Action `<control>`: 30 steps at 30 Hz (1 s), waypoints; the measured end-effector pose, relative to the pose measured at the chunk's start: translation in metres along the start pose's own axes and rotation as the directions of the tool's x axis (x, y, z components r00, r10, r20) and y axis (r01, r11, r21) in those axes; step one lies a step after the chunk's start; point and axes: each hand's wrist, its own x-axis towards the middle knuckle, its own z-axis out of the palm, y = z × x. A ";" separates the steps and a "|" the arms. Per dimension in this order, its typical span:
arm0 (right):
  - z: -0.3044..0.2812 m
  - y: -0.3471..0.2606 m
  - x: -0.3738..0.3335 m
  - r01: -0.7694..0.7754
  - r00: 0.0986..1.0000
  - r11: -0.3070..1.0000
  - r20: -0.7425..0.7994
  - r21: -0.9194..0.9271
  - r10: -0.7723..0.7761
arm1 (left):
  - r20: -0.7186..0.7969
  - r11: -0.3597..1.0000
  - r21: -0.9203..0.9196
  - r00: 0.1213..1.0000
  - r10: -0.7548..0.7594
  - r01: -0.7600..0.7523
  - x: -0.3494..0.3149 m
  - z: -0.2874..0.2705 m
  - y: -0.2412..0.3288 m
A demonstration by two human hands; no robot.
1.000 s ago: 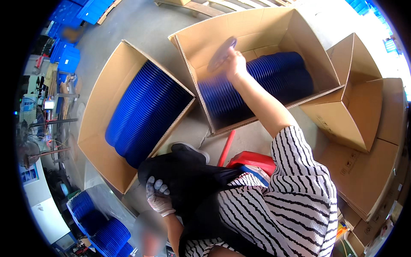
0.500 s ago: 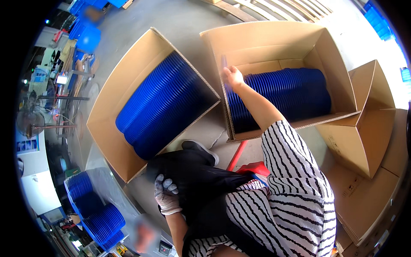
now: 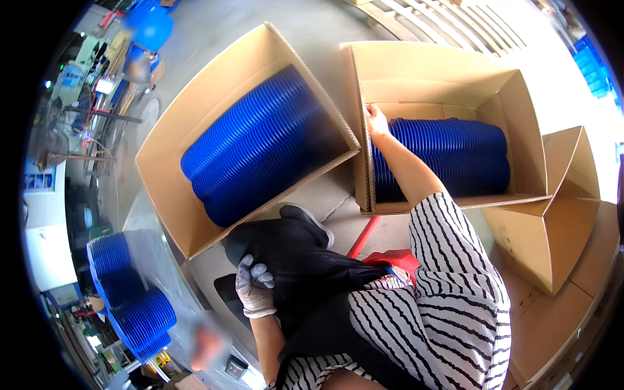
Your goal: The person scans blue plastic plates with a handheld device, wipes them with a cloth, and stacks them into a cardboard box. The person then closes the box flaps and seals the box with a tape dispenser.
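Observation:
My bare right hand (image 3: 377,122) reaches into the right cardboard box (image 3: 448,58). Its fingers are curled between the box's left wall and the near end of a row of blue ribbed plastic pieces (image 3: 448,156); what they hold, if anything, is hidden. My left hand (image 3: 255,289), in a whitish-grey glove, rests by my knee on the black cloth. Its fingers are curled in, with nothing visible in them. The left cardboard box (image 3: 169,143) stands tilted in view and holds a similar packed row of blue ribbed pieces (image 3: 253,143).
Another cardboard box (image 3: 546,240) stands at the right. Stacked blue pieces (image 3: 140,312) sit at the lower left beside a grey surface (image 3: 156,260). Beyond the boxes lies a wooden pallet (image 3: 442,23). A red bar (image 3: 364,235) is near my foot.
My right hand has moved lower along the left wall inside the right box. The whole view has shifted, so both boxes appear farther right. My left hand stays by my knee.

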 end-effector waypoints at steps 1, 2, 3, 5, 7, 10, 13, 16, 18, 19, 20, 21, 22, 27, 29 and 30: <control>0.009 0.015 0.001 0.008 1.000 0.998 0.006 -0.058 -0.007 | -0.006 1.000 0.014 1.000 0.002 -0.002 -0.004 -0.001 0.004; -0.020 0.050 0.036 0.077 0.994 0.988 -0.070 -0.136 -0.087 | 0.041 1.000 0.003 0.999 -0.028 0.028 0.005 0.011 -0.002; 0.006 0.062 0.022 0.040 0.999 0.996 -0.024 -0.077 -0.042 | 0.000 0.999 0.033 1.000 -0.011 0.011 -0.003 0.004 0.006; -0.063 0.097 0.080 0.056 0.994 0.998 -0.093 -0.018 -0.058 | 0.121 0.996 -0.060 0.991 -0.052 0.059 0.014 0.019 -0.008; -0.077 0.099 0.094 0.081 0.989 0.996 -0.123 -0.022 -0.083 | 0.167 0.989 -0.128 0.984 -0.057 0.079 0.022 0.014 -0.014; -0.018 0.073 0.049 0.114 0.992 0.986 -0.065 0.125 -0.106 | 0.076 0.990 -0.140 0.997 -0.020 0.031 0.004 -0.008 0.000; -0.003 0.024 0.005 0.201 0.977 0.966 -0.098 0.163 -0.187 | 0.076 0.989 -0.150 0.997 -0.009 0.021 -0.002 -0.019 0.002; -0.051 0.039 0.035 0.112 0.989 0.899 0.038 0.424 -0.141 | 0.149 0.981 -0.188 0.988 -0.030 0.058 0.010 -0.010 -0.010; -0.037 0.040 0.030 -0.097 0.995 0.739 0.094 0.667 0.045 | 0.139 0.978 -0.201 0.990 -0.029 0.057 0.005 -0.012 -0.008; -0.039 0.041 0.031 -0.011 1.000 0.812 0.004 0.583 0.011 | 0.153 0.974 -0.215 0.987 -0.042 0.074 0.007 -0.009 -0.009; -0.033 0.040 0.026 0.029 0.998 0.869 -0.055 0.493 -0.003 | 0.151 0.971 -0.224 0.987 -0.051 0.084 0.006 -0.010 -0.008; -0.027 0.039 0.021 0.054 0.996 0.918 -0.087 0.393 -0.021 | 0.156 0.973 -0.217 0.987 -0.045 0.079 0.006 -0.012 -0.007; -0.024 0.035 0.016 0.078 0.992 0.952 -0.119 0.297 -0.044 | 0.162 0.975 -0.210 0.986 -0.040 0.074 0.007 -0.013 -0.006; -0.037 0.006 -0.001 0.177 0.970 0.967 -0.134 -0.183 -0.203 | 0.212 0.981 -0.179 0.977 -0.033 0.072 0.012 -0.012 -0.006; -0.044 -0.013 0.003 0.206 0.957 0.914 -0.123 -0.348 -0.262 | 0.164 0.991 -0.126 0.986 -0.030 0.052 0.011 -0.015 -0.009; -0.053 -0.024 0.007 0.220 0.948 0.874 -0.117 -0.433 -0.296 | 0.157 0.995 -0.093 0.987 -0.021 0.036 0.011 -0.015 -0.012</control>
